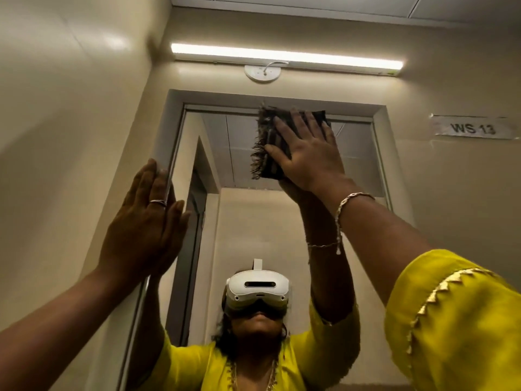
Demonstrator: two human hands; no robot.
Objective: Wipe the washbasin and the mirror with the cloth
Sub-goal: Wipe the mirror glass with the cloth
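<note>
Head view showed the right hand point(307, 156), fingers flat, pressing the cloth point(266, 145) high on the mirror point(358, 153); the left hand point(141, 221), open-palmed, seemingly braced on its frame point(172, 128). Even, overlapping strokes would avoid streaks.

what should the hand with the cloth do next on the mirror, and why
Probably slide the right hand and the cloth down the mirror. The cloth is pressed flat against the glass's top edge, so no glass lies above it. The left hand rests flat at the left frame, steadying the reach.
</note>
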